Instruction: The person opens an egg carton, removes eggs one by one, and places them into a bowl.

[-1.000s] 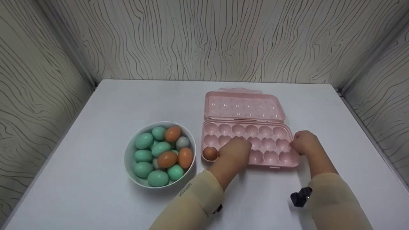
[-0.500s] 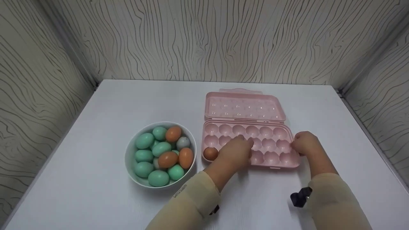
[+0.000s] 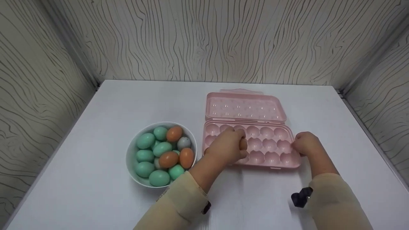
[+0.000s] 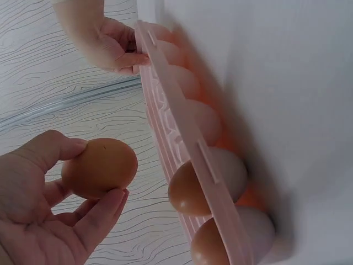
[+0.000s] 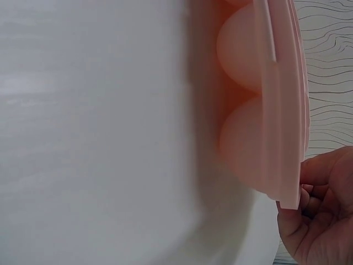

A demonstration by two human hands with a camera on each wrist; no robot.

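Note:
My left hand (image 3: 227, 145) pinches a brown egg (image 4: 105, 168) between thumb and fingertips, above the front left part of a pink plastic egg box (image 3: 271, 167). In the left wrist view the held egg is clear of the cups. Two other brown eggs sit side by side in the front row, a nearer egg (image 4: 208, 243) and a farther egg (image 4: 185, 190); the left hand and wrist cover them in the head view. My right hand (image 3: 306, 143) grips the box's right end, thumb above the rim and fingers below, as the right wrist view shows.
Left of the box stands a white bowl (image 3: 128, 166) heaped with green, brown and pale grey eggs. The box's lid (image 3: 246, 107) lies folded back behind the tray. Wood-patterned panels (image 3: 204, 41) enclose the white table (image 3: 80, 153) at the back and sides.
From over the front row, my left hand has moved slightly left and back, and the brown egg between its fingers now shows. My right hand stays at the box's right end.

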